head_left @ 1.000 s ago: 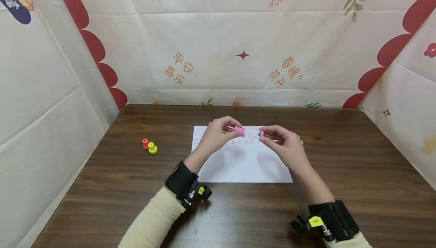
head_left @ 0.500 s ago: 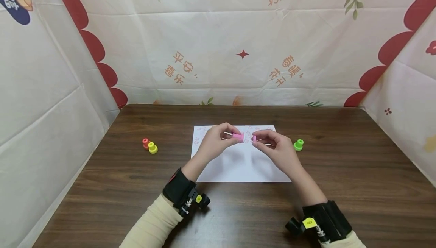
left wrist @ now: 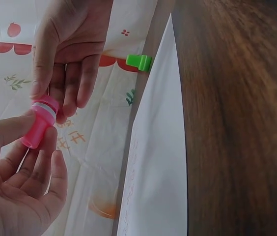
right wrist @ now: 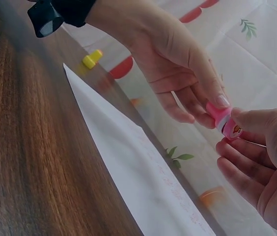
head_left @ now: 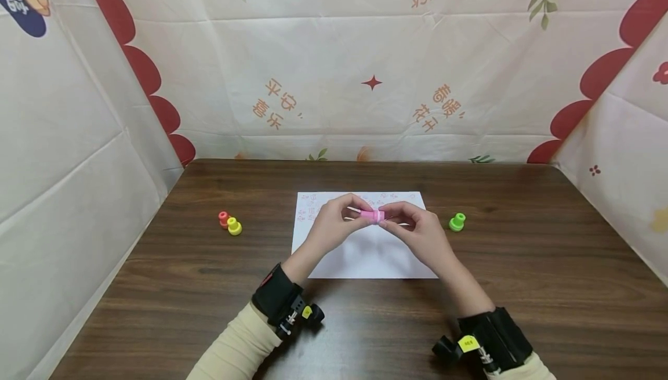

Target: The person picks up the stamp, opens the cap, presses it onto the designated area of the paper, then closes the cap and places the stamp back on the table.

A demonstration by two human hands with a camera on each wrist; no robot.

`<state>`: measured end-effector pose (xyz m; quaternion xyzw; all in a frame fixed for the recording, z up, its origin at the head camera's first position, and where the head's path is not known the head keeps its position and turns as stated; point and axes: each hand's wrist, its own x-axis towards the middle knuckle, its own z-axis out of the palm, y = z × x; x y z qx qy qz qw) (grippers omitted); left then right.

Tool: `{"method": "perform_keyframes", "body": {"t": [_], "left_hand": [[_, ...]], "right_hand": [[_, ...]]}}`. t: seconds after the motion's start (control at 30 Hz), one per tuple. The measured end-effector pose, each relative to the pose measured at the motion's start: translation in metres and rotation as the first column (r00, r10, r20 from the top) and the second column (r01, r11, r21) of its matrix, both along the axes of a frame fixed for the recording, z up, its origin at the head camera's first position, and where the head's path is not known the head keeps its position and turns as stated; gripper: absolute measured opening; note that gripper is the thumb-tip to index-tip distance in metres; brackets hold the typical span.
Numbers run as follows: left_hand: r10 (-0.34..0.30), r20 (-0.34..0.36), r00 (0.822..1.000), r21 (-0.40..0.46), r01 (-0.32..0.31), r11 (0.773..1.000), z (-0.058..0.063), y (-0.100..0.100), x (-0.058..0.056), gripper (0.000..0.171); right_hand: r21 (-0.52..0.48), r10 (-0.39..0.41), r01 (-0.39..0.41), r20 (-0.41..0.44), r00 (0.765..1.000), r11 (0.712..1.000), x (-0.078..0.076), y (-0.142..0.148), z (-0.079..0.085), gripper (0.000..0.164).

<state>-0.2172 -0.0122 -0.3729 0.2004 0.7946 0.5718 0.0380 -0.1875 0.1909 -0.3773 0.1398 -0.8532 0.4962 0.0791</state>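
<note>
Over the sheet of paper (head_left: 355,258), my left hand (head_left: 332,224) pinches the narrow body of a small pink toy stamp (left wrist: 36,132) between thumb and fingers. My right hand (head_left: 425,234) pinches its short pink cap (right wrist: 236,129), which bears a little picture on its end. Body and cap meet end to end, with a white band (left wrist: 43,109) showing at the joint. The stamp lies sideways in the head view, held above the paper. Rows of small red prints (head_left: 308,209) mark the far part of the sheet.
A green stamp (head_left: 457,222) stands right of the paper. To the left, a yellow stamp (head_left: 233,227) and a red one (head_left: 223,219) stand side by side. The brown wooden table (head_left: 172,304) ends at a printed cloth backdrop (head_left: 334,107).
My right hand has moved left and brought the pink cap against the stamp's body, closing the gap between them. Both hands have come slightly nearer. The green stamp has come into full view.
</note>
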Motion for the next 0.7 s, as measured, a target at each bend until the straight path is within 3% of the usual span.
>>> {"method": "perform_keyframes", "body": {"t": [0.47, 0.7], "left_hand": [[-0.013, -0.01, 1.0, 0.022, 0.013, 1.0, -0.0017, 0.0028, 0.0035, 0.018], [-0.046, -0.036, 0.998, -0.033, 0.045, 0.998, -0.0016, 0.0013, 0.0072, 0.018]], "right_hand": [[-0.031, 0.004, -0.004, -0.013, 1.0, 1.0, 0.0018, -0.003, -0.0011, 0.025], [-0.009, 0.048, -0.048, 0.001, 0.999, 0.999, 0.0021, -0.0012, -0.002, 0.03]]}}
